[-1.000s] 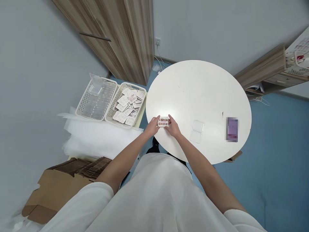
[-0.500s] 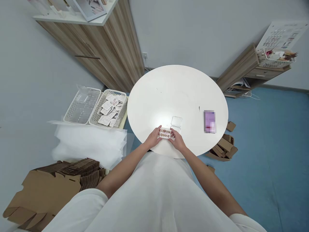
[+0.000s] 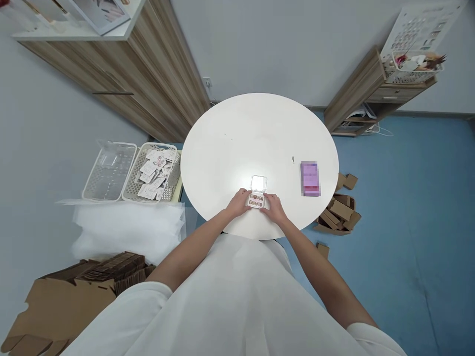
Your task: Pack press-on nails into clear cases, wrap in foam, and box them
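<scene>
A small white tray of press-on nails (image 3: 256,200), set in two rows, sits at or in the base of a clear plastic box near the front of the table. The box's lid (image 3: 259,183) stands open behind the nails. My left hand (image 3: 238,203) grips the left edge of the tray, fingers at its far corner and thumb at the near one. On the opposite edge, my right hand (image 3: 274,209) holds it in the same way. Fingers cover both ends, so whether they grip only the tray or the box too is hidden.
The round white table (image 3: 218,163) carries a blurred purple phone-like object (image 3: 310,179) at right. To the left stand a basket of cards (image 3: 152,173), a basket of clear boxes (image 3: 111,170), white sheets (image 3: 128,225) and flat cardboard (image 3: 63,309). Cardboard pieces (image 3: 339,212) lie right of the table.
Both hands have moved the nail tray from in front of the clear box onto or into its base, below the open lid. The camera view has shifted.
</scene>
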Tool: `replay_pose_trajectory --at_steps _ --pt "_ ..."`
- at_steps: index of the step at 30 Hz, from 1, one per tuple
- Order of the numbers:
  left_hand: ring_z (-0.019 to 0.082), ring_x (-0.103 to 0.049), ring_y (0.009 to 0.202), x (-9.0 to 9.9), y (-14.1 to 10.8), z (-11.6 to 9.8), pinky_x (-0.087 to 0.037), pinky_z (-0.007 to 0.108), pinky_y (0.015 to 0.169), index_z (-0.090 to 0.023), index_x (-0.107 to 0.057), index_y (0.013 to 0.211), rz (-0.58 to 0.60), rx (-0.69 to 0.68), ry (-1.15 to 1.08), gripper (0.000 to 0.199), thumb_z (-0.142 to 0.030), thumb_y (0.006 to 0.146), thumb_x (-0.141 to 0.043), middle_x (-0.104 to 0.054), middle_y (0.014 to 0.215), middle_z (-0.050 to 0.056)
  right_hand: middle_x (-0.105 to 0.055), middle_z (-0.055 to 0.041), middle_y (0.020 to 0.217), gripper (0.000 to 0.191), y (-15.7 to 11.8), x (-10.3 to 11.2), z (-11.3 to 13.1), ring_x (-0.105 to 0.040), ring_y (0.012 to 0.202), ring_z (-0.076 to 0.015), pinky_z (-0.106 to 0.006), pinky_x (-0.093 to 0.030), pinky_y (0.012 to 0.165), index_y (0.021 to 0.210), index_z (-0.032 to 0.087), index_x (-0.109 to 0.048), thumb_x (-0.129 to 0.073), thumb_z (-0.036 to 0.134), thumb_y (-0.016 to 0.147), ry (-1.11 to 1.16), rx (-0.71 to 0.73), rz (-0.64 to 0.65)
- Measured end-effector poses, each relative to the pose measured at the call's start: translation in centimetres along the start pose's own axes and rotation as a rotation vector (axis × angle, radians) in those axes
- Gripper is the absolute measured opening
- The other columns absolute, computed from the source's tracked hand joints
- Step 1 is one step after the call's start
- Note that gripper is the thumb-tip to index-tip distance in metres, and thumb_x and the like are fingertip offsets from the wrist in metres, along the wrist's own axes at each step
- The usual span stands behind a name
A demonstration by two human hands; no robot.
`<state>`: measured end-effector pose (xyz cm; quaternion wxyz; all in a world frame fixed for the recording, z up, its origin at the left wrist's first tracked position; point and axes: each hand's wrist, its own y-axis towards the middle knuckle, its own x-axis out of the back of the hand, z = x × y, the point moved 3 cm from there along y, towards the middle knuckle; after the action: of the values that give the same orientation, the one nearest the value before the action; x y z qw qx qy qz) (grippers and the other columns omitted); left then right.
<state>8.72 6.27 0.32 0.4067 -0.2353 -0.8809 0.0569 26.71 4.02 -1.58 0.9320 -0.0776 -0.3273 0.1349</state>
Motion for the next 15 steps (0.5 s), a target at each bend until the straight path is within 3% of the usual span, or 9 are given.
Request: replay_pose_trajectory --at_steps 15 --pt "0.024 -0.047 0.103 -1.03 0.96 0.2 -0.04 0.032 0.084 -0.02 -0.04 0.123 0.046 0.046 0.046 0.059 -0.018 0.068 -0.061 -0.045 0.112 0.008 -0.043 -0.007 0.115 0.064 1.2 -0.49 -0.71 -0.044 0.106 -0.0229 -0.036 -0.042 0.085 0.126 0.023 -0.036 -0.059 0.022 0.067 -0.092 -0.078 0.065"
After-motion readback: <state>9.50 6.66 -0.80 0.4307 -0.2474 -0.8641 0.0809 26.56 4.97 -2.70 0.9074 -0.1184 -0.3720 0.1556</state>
